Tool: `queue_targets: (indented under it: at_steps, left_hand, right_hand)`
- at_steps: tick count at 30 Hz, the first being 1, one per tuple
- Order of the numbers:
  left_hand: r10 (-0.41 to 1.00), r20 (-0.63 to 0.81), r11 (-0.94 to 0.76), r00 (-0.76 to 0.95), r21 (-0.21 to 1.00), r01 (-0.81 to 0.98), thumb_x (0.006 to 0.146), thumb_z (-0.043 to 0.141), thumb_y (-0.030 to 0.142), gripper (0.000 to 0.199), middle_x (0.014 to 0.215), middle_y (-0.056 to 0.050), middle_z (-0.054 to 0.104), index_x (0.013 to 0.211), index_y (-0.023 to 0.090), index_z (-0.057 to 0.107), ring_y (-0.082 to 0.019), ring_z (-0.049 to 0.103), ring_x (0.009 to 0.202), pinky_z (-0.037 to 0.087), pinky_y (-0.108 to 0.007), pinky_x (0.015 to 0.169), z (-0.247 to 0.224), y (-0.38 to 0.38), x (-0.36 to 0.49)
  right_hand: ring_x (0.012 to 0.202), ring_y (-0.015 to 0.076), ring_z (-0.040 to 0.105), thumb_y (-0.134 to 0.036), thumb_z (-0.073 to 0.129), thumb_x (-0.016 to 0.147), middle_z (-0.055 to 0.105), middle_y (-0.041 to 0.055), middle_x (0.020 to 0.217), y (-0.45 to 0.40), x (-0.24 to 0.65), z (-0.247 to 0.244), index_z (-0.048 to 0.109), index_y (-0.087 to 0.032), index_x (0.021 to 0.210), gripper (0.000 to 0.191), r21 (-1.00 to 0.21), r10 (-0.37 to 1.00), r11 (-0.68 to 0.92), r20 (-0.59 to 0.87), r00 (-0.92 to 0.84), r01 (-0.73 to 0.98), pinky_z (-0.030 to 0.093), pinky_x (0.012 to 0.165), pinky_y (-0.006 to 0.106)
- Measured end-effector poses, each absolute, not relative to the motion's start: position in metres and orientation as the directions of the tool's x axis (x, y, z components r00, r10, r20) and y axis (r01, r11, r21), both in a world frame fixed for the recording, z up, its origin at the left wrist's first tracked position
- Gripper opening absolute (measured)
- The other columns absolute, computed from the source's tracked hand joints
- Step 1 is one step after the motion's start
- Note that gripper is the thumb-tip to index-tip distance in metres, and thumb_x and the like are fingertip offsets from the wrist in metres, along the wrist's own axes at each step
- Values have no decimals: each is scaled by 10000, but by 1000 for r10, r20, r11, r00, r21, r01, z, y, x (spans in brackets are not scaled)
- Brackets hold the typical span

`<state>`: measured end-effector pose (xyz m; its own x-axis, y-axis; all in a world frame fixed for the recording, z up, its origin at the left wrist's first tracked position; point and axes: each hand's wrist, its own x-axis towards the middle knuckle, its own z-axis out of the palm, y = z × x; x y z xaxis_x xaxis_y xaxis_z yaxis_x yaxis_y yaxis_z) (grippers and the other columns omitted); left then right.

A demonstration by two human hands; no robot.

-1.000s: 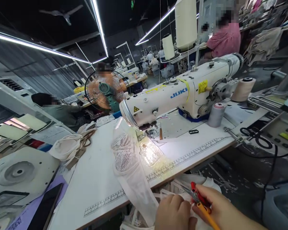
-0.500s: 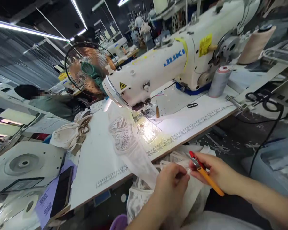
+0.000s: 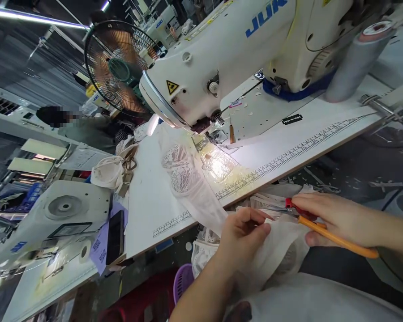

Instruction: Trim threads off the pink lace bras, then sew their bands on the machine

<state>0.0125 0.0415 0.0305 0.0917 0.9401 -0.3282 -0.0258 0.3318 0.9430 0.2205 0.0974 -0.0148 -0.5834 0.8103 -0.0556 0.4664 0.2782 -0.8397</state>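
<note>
My right hand (image 3: 336,219) is closed around a pair of scissors (image 3: 339,238) with red and orange handles. Their metal blades point left, toward my other hand. Between thumb and fingertips, my left hand (image 3: 243,237) pinches the edge of a white fabric piece (image 3: 285,239), which hangs over my lap in front of the table edge. A white lace bra piece (image 3: 183,179) lies across the tabletop and trails down toward my left hand. More white lace (image 3: 203,252) hangs below the edge, partly hidden by my left forearm.
A white sewing machine (image 3: 201,76) stands over the table (image 3: 144,197), with a grey thread cone (image 3: 359,62) beside it. A razor blade (image 3: 292,119) lies on its bed. A phone (image 3: 115,237), a fan (image 3: 119,69) and a purple basket (image 3: 183,281) are to the left.
My view has shifted closer to the machine. The scissors have turned from steeply slanted to nearly level, blades pointing left. My left hand still pinches the fabric, which is now spread more.
</note>
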Motion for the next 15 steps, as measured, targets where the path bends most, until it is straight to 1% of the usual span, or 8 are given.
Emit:
queue_targets:
  at_steps: [2, 3, 6, 11, 13, 15]
  left_hand:
    - [942, -332, 334, 44, 942, -46, 642, 757, 360, 277, 800, -46, 622, 645, 157, 570, -137, 541, 723, 417, -255, 648, 29, 41, 11]
    - [943, -331, 332, 26, 942, -51, 634, 764, 362, 283, 802, -45, 621, 645, 157, 570, -136, 541, 723, 417, -253, 644, 28, 41, 11]
    - [947, -322, 322, -3, 946, -47, 619, 774, 353, 288, 804, -44, 622, 638, 154, 567, -130, 538, 716, 415, -245, 629, 28, 42, 10]
    - [948, -319, 319, -1, 947, -39, 638, 761, 359, 284, 816, -53, 641, 644, 158, 560, -125, 536, 684, 416, -243, 591, 33, 42, 7]
    - [950, -311, 311, -4, 950, -25, 642, 759, 373, 293, 817, -58, 643, 646, 158, 561, -130, 541, 694, 419, -246, 592, 34, 42, 6]
    - [953, -303, 303, -11, 953, -9, 641, 759, 389, 305, 823, -62, 644, 648, 157, 563, -135, 546, 704, 423, -249, 595, 34, 41, 5]
  right_hand:
    - [559, 166, 465, -604, 648, 674, 521, 4, 632, 96, 220, -17, 454, -243, 629, 412, -795, 703, 377, -88, -706, 475, 336, 521, 282]
    - [588, 179, 482, -579, 641, 697, 536, 16, 663, 95, 219, -18, 458, -242, 652, 386, -778, 677, 392, -118, -727, 491, 338, 535, 289]
    - [640, 201, 511, -506, 679, 687, 567, 30, 704, 91, 218, -22, 480, -240, 677, 332, -751, 681, 378, -170, -712, 541, 349, 565, 300]
    - [609, 186, 485, -374, 669, 713, 539, 15, 672, 86, 219, -25, 464, -242, 651, 252, -738, 706, 371, -170, -687, 564, 344, 549, 300]
    - [621, 190, 498, -360, 669, 714, 546, 15, 678, 85, 220, -26, 459, -244, 650, 248, -723, 711, 377, -175, -681, 579, 353, 554, 302]
    - [632, 197, 518, -386, 672, 716, 561, 19, 687, 85, 221, -26, 473, -250, 664, 246, -718, 718, 380, -168, -675, 583, 364, 559, 305]
